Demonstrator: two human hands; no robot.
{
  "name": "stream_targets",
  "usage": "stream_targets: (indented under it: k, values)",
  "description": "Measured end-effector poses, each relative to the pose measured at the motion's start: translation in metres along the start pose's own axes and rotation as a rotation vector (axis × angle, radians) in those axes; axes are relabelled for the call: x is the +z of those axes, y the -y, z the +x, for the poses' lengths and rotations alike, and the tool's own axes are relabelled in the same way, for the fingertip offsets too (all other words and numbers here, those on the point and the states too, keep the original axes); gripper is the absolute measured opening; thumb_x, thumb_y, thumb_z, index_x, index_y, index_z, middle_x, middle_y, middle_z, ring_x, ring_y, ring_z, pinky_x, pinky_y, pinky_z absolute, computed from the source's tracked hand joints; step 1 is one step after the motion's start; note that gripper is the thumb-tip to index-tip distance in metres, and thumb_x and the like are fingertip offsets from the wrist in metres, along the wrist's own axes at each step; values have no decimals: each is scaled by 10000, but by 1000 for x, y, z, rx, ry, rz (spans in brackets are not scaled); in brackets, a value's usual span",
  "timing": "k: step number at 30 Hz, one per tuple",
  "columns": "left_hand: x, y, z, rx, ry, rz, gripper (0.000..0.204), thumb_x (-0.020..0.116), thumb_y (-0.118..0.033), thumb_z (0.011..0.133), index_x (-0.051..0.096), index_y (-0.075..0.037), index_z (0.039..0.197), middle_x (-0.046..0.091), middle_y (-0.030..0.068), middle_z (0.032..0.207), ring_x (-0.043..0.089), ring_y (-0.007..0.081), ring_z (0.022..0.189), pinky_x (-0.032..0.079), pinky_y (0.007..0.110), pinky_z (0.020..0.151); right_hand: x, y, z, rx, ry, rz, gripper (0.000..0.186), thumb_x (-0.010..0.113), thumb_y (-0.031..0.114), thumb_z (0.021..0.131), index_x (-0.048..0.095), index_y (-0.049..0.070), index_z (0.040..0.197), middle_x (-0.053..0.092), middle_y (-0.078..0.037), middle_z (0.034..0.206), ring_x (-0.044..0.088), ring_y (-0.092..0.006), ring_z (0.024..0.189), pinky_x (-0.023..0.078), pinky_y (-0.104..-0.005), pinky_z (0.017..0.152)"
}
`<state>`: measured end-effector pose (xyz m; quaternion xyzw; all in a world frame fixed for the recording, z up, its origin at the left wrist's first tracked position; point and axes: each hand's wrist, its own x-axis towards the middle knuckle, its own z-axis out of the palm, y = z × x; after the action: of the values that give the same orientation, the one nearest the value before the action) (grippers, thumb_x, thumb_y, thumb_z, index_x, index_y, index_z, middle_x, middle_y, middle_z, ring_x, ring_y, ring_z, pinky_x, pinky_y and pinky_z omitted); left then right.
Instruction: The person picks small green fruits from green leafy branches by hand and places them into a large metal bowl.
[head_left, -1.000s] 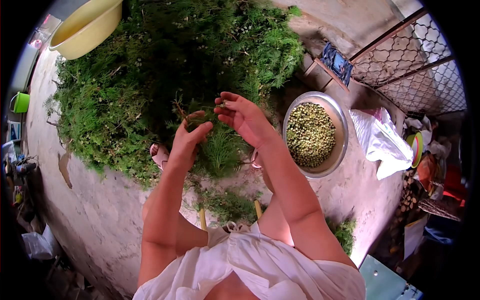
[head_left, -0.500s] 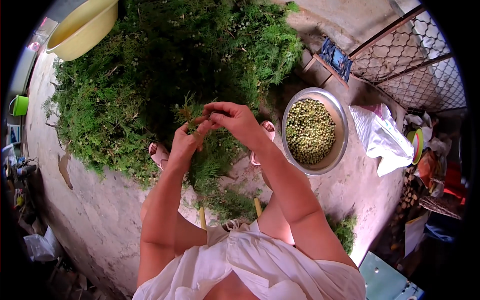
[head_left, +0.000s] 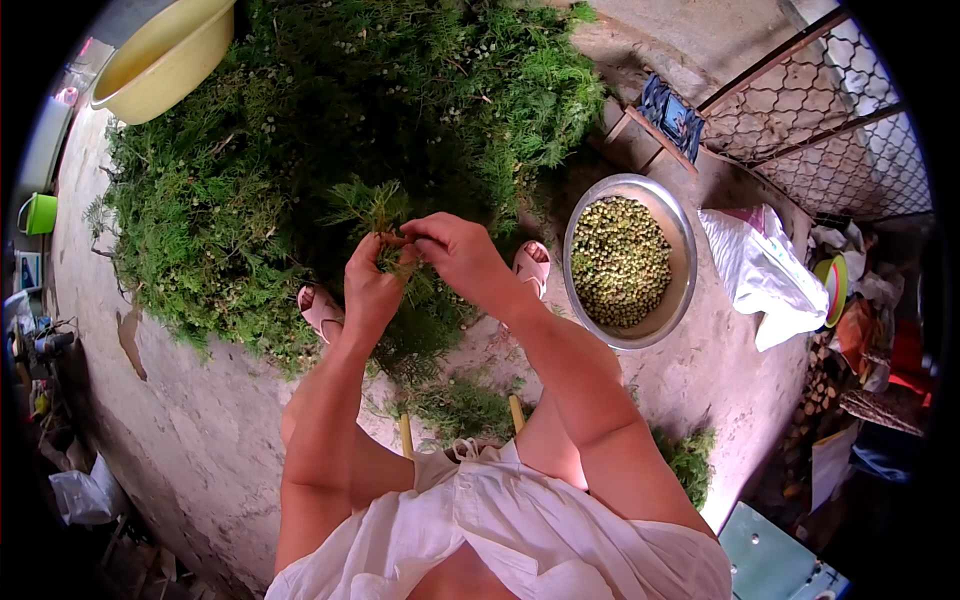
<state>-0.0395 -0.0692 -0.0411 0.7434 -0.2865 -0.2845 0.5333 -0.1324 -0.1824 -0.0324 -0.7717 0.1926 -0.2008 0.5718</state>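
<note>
Two hands meet at one feathery conifer sprig; a second ago the right hand stood apart, its fingers loosely spread. Now the left hand pinches the sprig between thumb and fingers, its green tip fanning out just beyond the grip. The right hand's fingertips curl in close beside that pinch, though I can't tell what they grip, if anything. Both hands thus seem engaged on the sprig, rather than one simply holding it. Well right of the grip, a metal bowl holds round green cones; left of it spread heaped conifer branches.
</note>
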Motion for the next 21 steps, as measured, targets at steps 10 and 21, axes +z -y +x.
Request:
stream_targets:
  k: [10, 21]
  values:
    - [-1, -9, 3, -161, 52, -249, 99, 588, -129, 799, 556, -35, 809, 515, -26, 645, 422, 42, 563, 318, 204, 505, -21, 8, 3, 324, 137, 352, 235, 489, 0, 826, 559, -37, 1048, 599, -82, 931, 598, -141, 769, 489, -252, 699]
    - [-34, -21, 7, -232, 365, -847, 369, 377, -314, 879, 412, -90, 588, 334, -17, 521, 218, 67, 352, 197, 218, 348, -127, -8, -2, 406, -244, -223, 234, 506, 101, 752, 635, 50, 941, 597, -108, 888, 573, -185, 779, 448, -280, 704]
